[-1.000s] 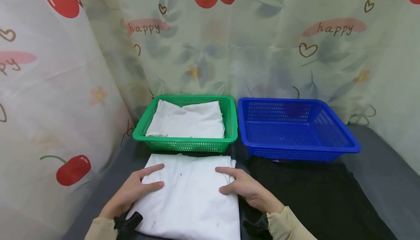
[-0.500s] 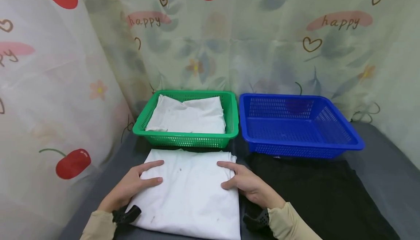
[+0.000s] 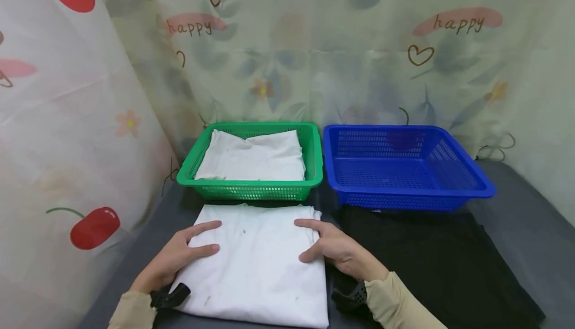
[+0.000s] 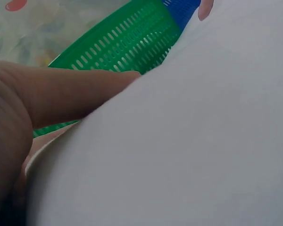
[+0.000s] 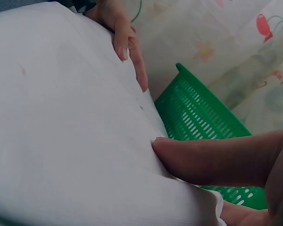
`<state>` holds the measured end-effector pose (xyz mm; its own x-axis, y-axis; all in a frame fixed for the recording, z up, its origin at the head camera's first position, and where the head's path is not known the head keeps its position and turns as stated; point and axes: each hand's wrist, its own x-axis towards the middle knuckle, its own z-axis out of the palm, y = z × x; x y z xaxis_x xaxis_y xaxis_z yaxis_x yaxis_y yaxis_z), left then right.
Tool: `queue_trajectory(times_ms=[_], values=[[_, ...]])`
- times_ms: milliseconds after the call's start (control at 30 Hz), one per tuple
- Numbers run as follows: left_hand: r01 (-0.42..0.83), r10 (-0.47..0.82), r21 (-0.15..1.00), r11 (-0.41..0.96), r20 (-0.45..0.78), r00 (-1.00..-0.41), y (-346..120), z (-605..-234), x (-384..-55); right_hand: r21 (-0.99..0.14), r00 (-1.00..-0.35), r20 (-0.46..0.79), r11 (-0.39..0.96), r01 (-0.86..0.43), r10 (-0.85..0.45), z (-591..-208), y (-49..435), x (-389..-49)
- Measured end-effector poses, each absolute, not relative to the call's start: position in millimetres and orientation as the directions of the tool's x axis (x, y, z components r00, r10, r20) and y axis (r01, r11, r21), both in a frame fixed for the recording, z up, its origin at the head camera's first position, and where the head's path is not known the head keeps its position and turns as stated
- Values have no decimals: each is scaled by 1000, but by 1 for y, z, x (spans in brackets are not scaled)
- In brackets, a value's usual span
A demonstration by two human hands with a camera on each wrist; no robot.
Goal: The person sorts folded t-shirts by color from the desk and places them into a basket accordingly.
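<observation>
A folded white cloth (image 3: 256,264) with a few small dark spots lies in front of the green basket in the head view. My left hand (image 3: 172,256) grips its left side, thumb and index finger on top. At the right side, my right hand (image 3: 339,249) grips the cloth in the same way. Both wrist views show the thumb over the cloth and other fingers partly hidden beneath its edge. Inside the green basket (image 3: 251,189) lies another folded white cloth (image 3: 253,159).
A blue basket (image 3: 409,192) stands to the right of the green one. In front of it a black cloth (image 3: 440,264) is spread on the dark grey table (image 3: 503,194). A printed curtain (image 3: 350,84) hangs behind and at the left.
The head view has shifted slightly, so the baskets and cloths appear a little higher in it. Both hands keep their places on the white cloth.
</observation>
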<state>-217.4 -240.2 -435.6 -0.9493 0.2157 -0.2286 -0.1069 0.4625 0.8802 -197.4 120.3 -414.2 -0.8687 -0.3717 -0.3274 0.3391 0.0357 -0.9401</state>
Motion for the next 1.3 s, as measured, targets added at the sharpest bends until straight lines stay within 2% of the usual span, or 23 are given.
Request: queue_trajectory(times_ms=[833,1300], values=[[-114,214,877,466,-237,-948,-244,-439,-218,-932,-873,-353,48,359,-337,-414,117,-195],[-39,216,871,490,-164,-962,-242,-432,-216,-922,-878,-386,77,380,-284,-410,115,-194]])
